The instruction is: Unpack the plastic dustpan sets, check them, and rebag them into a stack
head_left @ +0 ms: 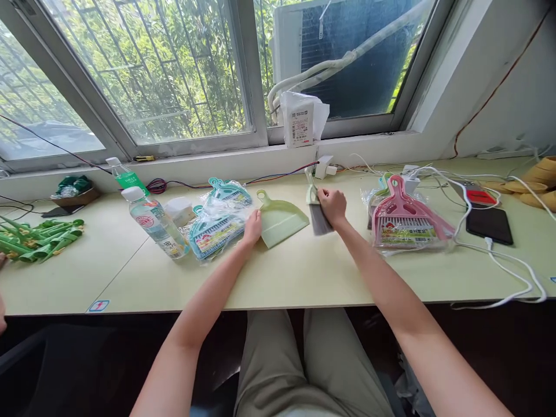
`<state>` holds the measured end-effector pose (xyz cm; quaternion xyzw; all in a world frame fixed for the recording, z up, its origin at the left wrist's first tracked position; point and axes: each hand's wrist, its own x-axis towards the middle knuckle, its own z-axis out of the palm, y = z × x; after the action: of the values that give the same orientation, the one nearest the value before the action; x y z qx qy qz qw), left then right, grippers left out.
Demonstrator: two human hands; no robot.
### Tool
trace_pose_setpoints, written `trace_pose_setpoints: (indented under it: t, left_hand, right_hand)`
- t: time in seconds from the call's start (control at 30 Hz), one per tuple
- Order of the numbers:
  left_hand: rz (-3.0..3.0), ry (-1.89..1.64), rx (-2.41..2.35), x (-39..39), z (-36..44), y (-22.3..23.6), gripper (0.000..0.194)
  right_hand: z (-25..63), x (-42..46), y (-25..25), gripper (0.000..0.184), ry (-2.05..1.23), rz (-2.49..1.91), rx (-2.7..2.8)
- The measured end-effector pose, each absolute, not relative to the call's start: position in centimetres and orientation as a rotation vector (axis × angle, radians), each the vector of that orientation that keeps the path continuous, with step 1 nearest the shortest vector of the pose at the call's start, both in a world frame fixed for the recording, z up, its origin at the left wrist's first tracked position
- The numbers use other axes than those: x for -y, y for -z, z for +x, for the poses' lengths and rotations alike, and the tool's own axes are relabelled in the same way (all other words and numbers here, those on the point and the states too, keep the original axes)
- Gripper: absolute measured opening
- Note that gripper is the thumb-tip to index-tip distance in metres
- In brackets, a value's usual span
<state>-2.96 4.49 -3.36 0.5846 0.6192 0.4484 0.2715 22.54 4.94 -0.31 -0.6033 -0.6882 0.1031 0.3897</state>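
Note:
A light green dustpan (pixel 284 223) lies on the table in front of me, its looped handle pointing to the far left. My left hand (pixel 252 227) is closed at the dustpan's left edge, next to blue dustpan-and-brush sets (pixel 219 229) in clear plastic wrap. To the dustpan's right, my right hand (pixel 332 205) grips a small hand brush (pixel 320 219) with grey bristles and a pale green handle. The bristles point toward me and look slightly blurred. Further right lies a wrapped pink dustpan-and-brush set (pixel 402 214).
Two bottles (pixel 156 223) stand at the left, beyond which lie green stalks (pixel 39 237). On the right are a black phone (pixel 490 225), white cables (pixel 516 272) and yellow-brown objects (pixel 536 182). A white packet (pixel 302 119) rests on the windowsill. Part of another person's hand (pixel 2 307) shows at far left.

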Motion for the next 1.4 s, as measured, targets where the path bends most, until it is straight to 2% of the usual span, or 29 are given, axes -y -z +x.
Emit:
trace_pose_setpoints:
  t: [0.13,0.27,0.4,0.5,0.63,0.7,0.8,0.93,1.0,1.07,1.17,1.27,1.33,1.4]
  left_hand:
    - [1.671,-1.120,-1.800,-4.7,-4.4,2.8,0.035]
    - [1.764,-1.070,-1.748,-4.6,-3.9,3.0,0.043]
    - [1.778,-1.000,-1.746,-4.7,-3.7,3.2,0.054]
    - [1.795,-0.951,-1.734,-4.8,-3.9,3.2,0.051]
    - [1.810,-0.966,-1.703,-4.8,-4.0,3.2,0.035]
    - [1.782,-1.003,-1.713,-4.7,-3.9,3.2,0.025]
    - [1.682,-1.074,-1.676,-4.6,-3.8,3.3,0.017]
    - [1.514,-1.157,-1.532,-4.6,-3.7,3.4,0.025]
    - [1.488,-1.212,-1.519,-4.7,-3.5,3.3,0.029]
    - [1.479,-1.267,-1.496,-4.6,-3.2,3.0,0.030]
    - [1.482,-1.251,-1.342,-4.0,-2.6,2.6,0.028]
    - [1.531,-1.086,-1.151,-3.0,-1.9,2.2,0.042]
    - [1.544,-1.005,-1.069,-2.2,-1.4,2.0,0.050]
    - [1.544,-0.992,-1.021,-1.7,-1.0,1.7,0.054]
  right_hand:
    - [25.1,-5.3,1.6,0.036,0.045,-1.992,1.819]
    - [26.5,-5.7,3.0,0.031,0.181,-1.997,1.868]
    - [27.0,-6.3,3.3,0.025,0.150,-2.070,1.882]
    - [27.2,-6.6,3.5,0.021,0.131,-2.074,1.878]
    - [27.5,-6.7,3.6,0.019,0.149,-1.981,1.843]
    - [27.6,-6.7,3.1,0.018,0.085,-1.902,1.772]
    - [27.6,-6.7,1.7,0.016,-0.196,-1.629,1.654]
    - [26.9,-6.3,-0.6,0.035,-0.680,-1.174,1.493]
    - [26.0,-5.9,-1.2,0.046,-0.812,-1.056,1.439]
    - [24.4,-5.3,-1.4,0.048,-0.854,-1.008,1.426]
    - [21.2,-4.0,-0.8,0.033,-0.755,-1.198,1.486]
    - [18.1,-2.2,-0.2,0.017,-0.362,-1.510,1.727]
    - [17.0,-1.3,-0.3,0.013,-0.097,-1.501,1.885]
    - [16.9,-1.0,-0.5,0.012,0.004,-1.421,1.905]
